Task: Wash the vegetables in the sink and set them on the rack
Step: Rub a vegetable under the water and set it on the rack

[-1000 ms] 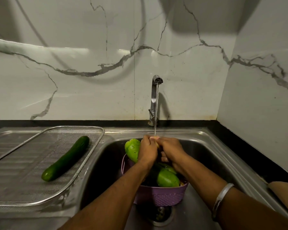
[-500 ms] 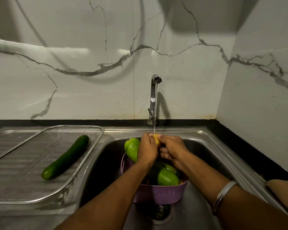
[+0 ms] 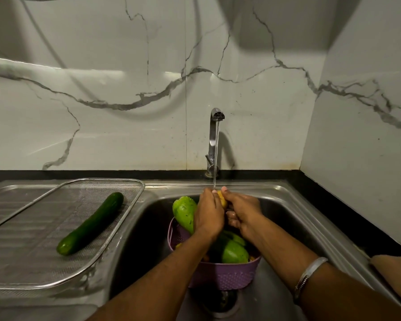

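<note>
My left hand (image 3: 209,214) and my right hand (image 3: 240,210) are clasped together around a small yellow vegetable (image 3: 222,198) under the running stream from the tap (image 3: 214,140). Only a sliver of the yellow vegetable shows between my fingers. Below my hands a purple perforated basket (image 3: 225,275) stands in the steel sink (image 3: 148,228), holding light green vegetables (image 3: 185,213) and others partly hidden by my arms. A dark green cucumber (image 3: 90,224) lies on the mesh rack (image 3: 56,188) on the left drainboard.
The sink drain (image 3: 220,302) sits just in front of the basket. A black counter strip (image 3: 347,218) runs behind and to the right of the sink, under marble-patterned wall tiles. A brown object (image 3: 396,272) lies at the right edge.
My hands have turned slightly under the water, so that a bit of the yellow vegetable now shows between them. The view has shifted a little.
</note>
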Demonstrator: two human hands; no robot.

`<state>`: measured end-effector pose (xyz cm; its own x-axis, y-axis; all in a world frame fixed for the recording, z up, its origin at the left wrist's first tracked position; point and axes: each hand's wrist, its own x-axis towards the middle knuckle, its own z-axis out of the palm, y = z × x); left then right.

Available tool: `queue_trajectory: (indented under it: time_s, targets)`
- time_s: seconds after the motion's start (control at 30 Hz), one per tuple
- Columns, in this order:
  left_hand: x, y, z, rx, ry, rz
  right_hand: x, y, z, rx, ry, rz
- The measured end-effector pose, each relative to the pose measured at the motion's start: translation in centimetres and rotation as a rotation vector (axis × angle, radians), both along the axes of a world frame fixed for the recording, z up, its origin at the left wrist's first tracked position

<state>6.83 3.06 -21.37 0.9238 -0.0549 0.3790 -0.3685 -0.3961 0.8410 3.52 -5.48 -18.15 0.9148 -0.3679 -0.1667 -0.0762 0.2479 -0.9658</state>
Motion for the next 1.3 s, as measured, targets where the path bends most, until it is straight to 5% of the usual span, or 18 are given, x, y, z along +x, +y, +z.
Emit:
queue_trajectory:
  time_s: [0.23,0.5,0.77,0.97,1.3]
  targets:
    - [0.5,0.6,0.1,-0.054,0.082,0.025,0.6,-0.5,-0.2,0.043,0.032,0.132]
    - [-0.4,0.6,0.1,0.124,-0.089,0.01,0.5,0.5,-0.4,0.01,-0.005,-0.107]
    - [0.9,1.2,0.5,-0.206,0.168,0.039,1.6,-0.2,-0.4,0.004,0.028,0.149]
    - [-0.2,0.7,2.2,-0.672,0.547,-0.176,1.1,-0.8,-0.7,-0.356,-0.123,0.203]
    - [0.1,1.7,1.7,-0.548,0.492,-0.117,0.9,-1.9,-1.5,-0.554,-0.194,0.341]
